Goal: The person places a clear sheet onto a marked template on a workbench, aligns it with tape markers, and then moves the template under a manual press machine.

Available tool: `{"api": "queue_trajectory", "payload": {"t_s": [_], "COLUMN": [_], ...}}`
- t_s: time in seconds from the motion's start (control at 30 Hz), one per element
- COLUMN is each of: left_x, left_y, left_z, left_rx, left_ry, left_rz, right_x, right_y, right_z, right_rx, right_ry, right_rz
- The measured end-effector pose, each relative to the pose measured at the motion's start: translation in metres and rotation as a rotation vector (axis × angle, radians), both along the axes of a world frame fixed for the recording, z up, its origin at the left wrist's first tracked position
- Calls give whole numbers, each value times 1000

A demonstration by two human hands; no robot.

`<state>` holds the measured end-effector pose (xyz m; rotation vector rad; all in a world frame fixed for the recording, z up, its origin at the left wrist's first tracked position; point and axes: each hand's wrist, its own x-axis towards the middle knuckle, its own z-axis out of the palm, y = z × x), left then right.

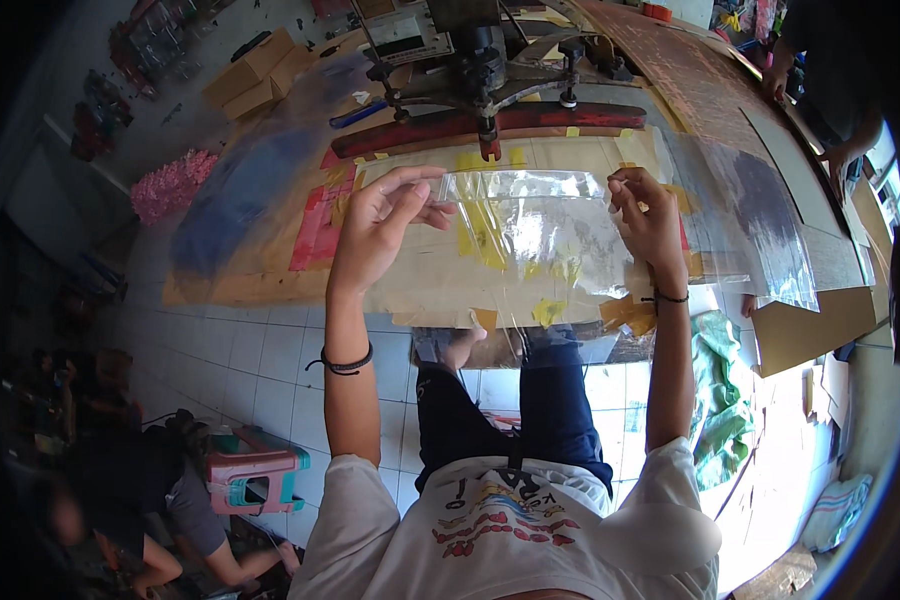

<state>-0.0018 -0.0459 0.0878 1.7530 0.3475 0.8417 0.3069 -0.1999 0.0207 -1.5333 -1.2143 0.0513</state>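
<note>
A clear plastic sheet (550,215) is stretched between my two hands above the worktable, its far edge folded into a narrow band. My left hand (385,220) pinches its far left corner between thumb and fingers. At the far right corner, the fingertips of my right hand (650,215) are closed on the plastic. Just beyond the sheet is a machine's long red bar (570,117), carried by a dark metal frame (482,95). Under the plastic lies a pale board (410,285) patched with yellow tape (548,311); glare hides part of the sheet's near portion.
More clear film (760,220) hangs over the table's right side, and bluish film (245,200) covers its left. A blue-handled tool (358,114) and cardboard boxes (255,75) lie farther back. One person crouches by a pink-green stool (258,478); another stands far right.
</note>
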Motion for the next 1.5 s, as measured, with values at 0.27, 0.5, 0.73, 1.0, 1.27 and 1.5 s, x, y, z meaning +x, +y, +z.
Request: {"api": "queue_trajectory", "payload": {"t_s": [0.27, 0.5, 0.73, 1.0, 1.27, 1.5], "left_x": [8, -3, -33, -101, -192, -237], "left_y": [-20, -28, -28, -1, 49, 42], "left_z": [-13, -8, 3, 26, 25, -43], "left_rx": [-5, -96, -56, 13, -171, -349], "left_ry": [-7, -22, -46, -166, -464, -484], "left_rz": [99, 10, 65, 414, 599, 761], "right_x": [-1, 1, 6, 10, 19, 22], "right_y": [-1, 4, 6, 5, 10, 11], "right_z": [2, -1, -5, -12, -21, -25], "right_rx": [25, 57, 26, -85, -133, -146], "right_ry": [-4, 4, 46, -27, -12, -37], "right_rz": [11, 39, 39, 48, 102, 127]}}
